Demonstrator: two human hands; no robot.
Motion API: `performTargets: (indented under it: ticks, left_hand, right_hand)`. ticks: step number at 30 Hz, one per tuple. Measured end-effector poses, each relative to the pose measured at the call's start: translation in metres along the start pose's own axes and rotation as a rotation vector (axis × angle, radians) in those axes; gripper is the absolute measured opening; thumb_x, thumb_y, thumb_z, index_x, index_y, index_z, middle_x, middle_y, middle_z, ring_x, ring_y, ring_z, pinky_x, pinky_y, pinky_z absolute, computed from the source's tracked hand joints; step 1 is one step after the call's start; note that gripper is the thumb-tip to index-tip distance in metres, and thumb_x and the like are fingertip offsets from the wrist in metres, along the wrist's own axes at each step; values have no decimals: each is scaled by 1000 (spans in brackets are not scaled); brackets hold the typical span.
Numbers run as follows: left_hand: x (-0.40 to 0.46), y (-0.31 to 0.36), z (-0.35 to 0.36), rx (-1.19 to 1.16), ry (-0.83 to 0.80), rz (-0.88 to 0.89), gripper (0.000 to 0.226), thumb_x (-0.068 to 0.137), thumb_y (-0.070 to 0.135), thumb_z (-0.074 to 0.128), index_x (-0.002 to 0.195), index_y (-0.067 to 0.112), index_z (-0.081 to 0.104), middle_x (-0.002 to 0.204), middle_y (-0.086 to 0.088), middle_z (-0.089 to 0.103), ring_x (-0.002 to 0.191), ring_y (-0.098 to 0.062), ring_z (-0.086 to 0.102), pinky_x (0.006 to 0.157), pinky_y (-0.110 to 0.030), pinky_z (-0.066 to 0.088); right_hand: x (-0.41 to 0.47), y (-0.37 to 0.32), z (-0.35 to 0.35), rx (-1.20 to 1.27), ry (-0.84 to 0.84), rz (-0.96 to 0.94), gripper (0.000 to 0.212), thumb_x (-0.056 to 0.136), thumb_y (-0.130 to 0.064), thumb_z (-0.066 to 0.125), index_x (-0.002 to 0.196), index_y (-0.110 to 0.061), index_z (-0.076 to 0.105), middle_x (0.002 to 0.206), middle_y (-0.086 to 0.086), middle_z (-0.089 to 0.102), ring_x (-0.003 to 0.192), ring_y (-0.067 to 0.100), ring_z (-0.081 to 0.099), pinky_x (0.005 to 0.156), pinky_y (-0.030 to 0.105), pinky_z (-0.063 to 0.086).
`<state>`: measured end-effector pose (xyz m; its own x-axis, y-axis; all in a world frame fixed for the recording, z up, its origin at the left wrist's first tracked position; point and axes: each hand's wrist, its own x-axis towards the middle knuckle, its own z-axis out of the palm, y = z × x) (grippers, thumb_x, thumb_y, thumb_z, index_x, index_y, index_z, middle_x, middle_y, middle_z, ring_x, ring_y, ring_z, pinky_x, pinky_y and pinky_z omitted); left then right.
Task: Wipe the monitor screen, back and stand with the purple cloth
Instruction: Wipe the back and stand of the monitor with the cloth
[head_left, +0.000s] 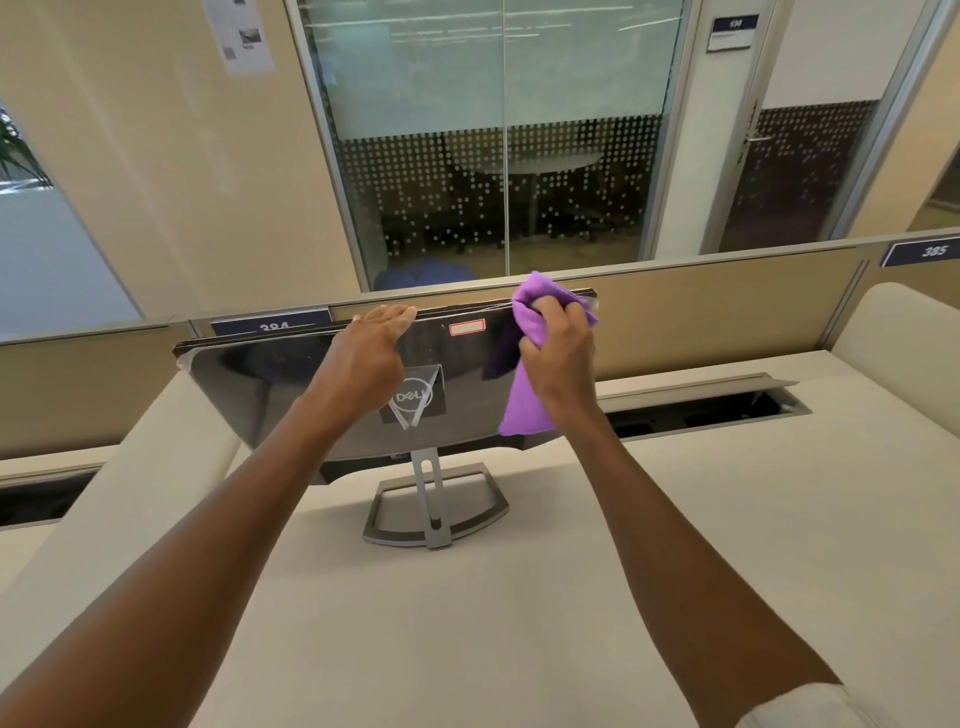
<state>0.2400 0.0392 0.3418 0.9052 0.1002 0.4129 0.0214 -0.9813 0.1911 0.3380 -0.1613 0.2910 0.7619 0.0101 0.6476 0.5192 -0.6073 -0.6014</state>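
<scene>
Purple cloth (527, 358) bunched tight in right hand (558, 353) at top middle, on monitor (291, 395) back, left hand (371, 353) flat on top edge: best wiped slow, steady.

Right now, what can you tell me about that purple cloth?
The soft purple microfibre-looking cloth is bunched in the person's right hand, whose fingers curl round it. Its top is pressed against the upper right edge of the glossy black monitor back, and a loose flap hangs down over the panel. The left hand steadies the monitor's top edge.
</scene>
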Motion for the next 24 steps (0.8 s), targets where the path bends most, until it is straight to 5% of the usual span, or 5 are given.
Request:
performTargets:
  ticks: [3,8,14,19,24]
  left_hand:
    - [0,0,0,-5,7,-15,60,91,-5,45,147,14,39,154,-3,36,143,-22,32,116,-41,29]
    - [-1,1,1,-12,15,-15,60,91,-6,46,147,15,40,153,-3,37,142,-24,34,115,-42,31]
    - [-2,0,2,-3,29,3,60,90,-6,47,147,13,41,153,-4,39,141,-23,35,116,-44,30]
    - [0,-2,1,-25,25,41,63,85,-6,49,145,13,43,150,-4,43,139,-22,37,114,-42,33]
    - [-3,-1,2,-14,20,18,66,86,-9,45,148,13,38,154,-4,36,143,-21,30,119,-44,25]
  right_hand:
    - [-14,-16,16,6,-94,-111,28,87,-7,62,114,-13,62,111,10,54,91,14,45,68,7,33]
    - [-45,5,32,22,-194,-80,30,89,-9,65,118,-13,61,117,9,55,101,19,53,78,22,52]
    - [-18,-24,25,34,-59,-77,28,91,-10,62,119,-11,60,114,12,56,102,22,54,76,21,46]
    - [-29,-51,44,42,-161,-270,21,91,-12,63,113,-11,64,112,10,56,97,23,58,74,25,54]
    - [-55,-13,46,21,-185,-180,19,92,-11,63,110,-9,67,113,11,60,98,23,60,78,29,58]
